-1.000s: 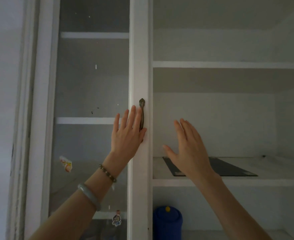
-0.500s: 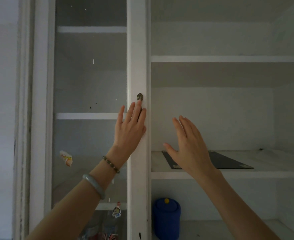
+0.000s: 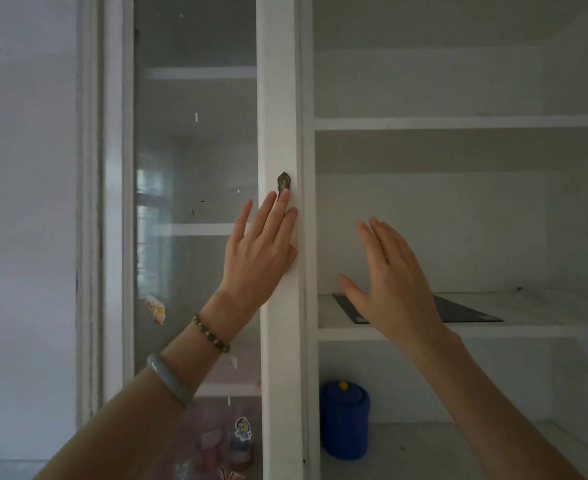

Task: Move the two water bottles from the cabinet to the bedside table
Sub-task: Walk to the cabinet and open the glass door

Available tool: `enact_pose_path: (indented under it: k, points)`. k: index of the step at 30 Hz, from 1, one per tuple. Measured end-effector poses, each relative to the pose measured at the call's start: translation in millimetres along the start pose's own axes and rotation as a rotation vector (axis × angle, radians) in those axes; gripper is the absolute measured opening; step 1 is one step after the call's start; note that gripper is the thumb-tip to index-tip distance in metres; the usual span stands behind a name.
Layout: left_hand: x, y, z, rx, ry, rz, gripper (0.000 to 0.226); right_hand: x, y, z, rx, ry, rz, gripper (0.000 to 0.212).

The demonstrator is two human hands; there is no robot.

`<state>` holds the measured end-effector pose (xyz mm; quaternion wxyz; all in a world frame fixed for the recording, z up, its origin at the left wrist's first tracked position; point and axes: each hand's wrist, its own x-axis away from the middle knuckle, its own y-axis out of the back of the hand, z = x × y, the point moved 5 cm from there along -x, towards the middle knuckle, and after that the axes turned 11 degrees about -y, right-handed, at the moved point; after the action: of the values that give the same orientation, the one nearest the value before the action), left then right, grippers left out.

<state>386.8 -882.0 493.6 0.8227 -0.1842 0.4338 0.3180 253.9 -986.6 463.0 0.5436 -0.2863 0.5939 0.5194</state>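
A white cabinet stands in front of me with a glass door (image 3: 195, 168) on the left and open shelves on the right. My left hand (image 3: 257, 251) lies flat on the door's white frame (image 3: 280, 98), fingertips over the small metal handle (image 3: 283, 183). My right hand (image 3: 393, 285) hovers open in front of the middle shelf (image 3: 528, 330), holding nothing. Behind the glass at the bottom stand two blurred bottles (image 3: 225, 445) with reddish labels.
A dark flat sheet (image 3: 465, 311) lies on the middle shelf. A blue lidded container (image 3: 344, 419) with a yellow knob sits on the lowest shelf. Stickers (image 3: 242, 427) cling to the glass. A plain wall (image 3: 25, 237) is at the left.
The view has tilted slightly, so the cabinet's lower part shows more. My left hand has slid up over the handle; my right hand has barely moved.
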Motion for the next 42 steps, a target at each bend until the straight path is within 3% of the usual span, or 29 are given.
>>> enact_pose_path:
  k: [15, 26, 35, 39, 42]
  points:
    - [55.1, 151.4, 74.0, 0.128, 0.172, -0.061, 0.044, 50.5, 51.4, 121.3, -0.137, 0.004, 0.024, 0.074]
    - [113.9, 235.6, 159.5, 0.054, 0.259, -0.004, 0.043, 77.0, 71.0, 220.3, -0.228, 0.111, 0.053, 0.072]
    - [159.7, 279.7, 222.6, 0.089, 0.370, 0.142, 0.056, 80.5, 57.5, 282.9, -0.346, 0.177, 0.059, 0.068]
    - [175.0, 280.2, 242.1, -0.031, 0.340, 0.317, 0.069, 80.8, 45.1, 302.6, -0.389, 0.195, 0.083, 0.069]
    - [176.0, 275.9, 244.3, -0.069, 0.341, 0.355, 0.070, 80.2, 34.8, 311.1, -0.409, 0.205, 0.112, 0.070]
